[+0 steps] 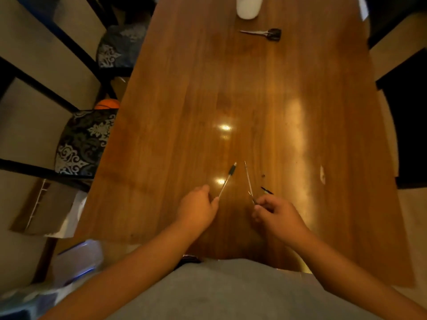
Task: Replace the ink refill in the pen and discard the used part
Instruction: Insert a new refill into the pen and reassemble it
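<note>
Hands (pixel 200 205) (pixel 276 213) hold slim pen parts (pixel 227 180), seemingly.

A home dining room: a long polished wooden table (pixel 254 100), patterned upholstered chairs (pixel 83 144) at nine and eleven o'clock, tiled floor (pixel 30 42) beyond.

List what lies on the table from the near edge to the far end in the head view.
Left hand and right hand, then pen barrel, small dark speck, scissors, white container.
</note>
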